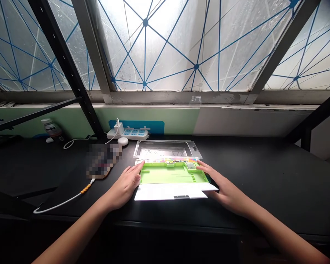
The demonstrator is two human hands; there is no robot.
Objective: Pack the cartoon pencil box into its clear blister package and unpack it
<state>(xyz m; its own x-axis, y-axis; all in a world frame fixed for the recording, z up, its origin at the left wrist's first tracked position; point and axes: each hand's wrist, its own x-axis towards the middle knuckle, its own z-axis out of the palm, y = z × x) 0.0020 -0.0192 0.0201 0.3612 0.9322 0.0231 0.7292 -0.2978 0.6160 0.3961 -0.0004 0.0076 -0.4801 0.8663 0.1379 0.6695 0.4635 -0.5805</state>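
In front of me lies an open, shallow green plastic case (165, 174) with small moulded compartments and a white flap (170, 192) folded out towards me. It looks like a pencil case. My left hand (129, 183) holds its left edge, fingers stretched along the side and the thumb against it. At the right edge, my right hand (220, 185) has its fingertips by the small square compartment (191, 166); its thumb is partly hidden by the flap's corner. Just behind the case is a clear plastic package shell (165, 148). A colourful strip (181, 160) shows along the case's far edge.
A phone-like object with a blurred face (104, 161) lies to the left, its white cable (63, 208) curving over the black desk (264, 176). Farther back are a power strip (129, 133), a white round item (123, 141) and a bottle (51, 128). Black metal posts (68, 66) flank the desk.
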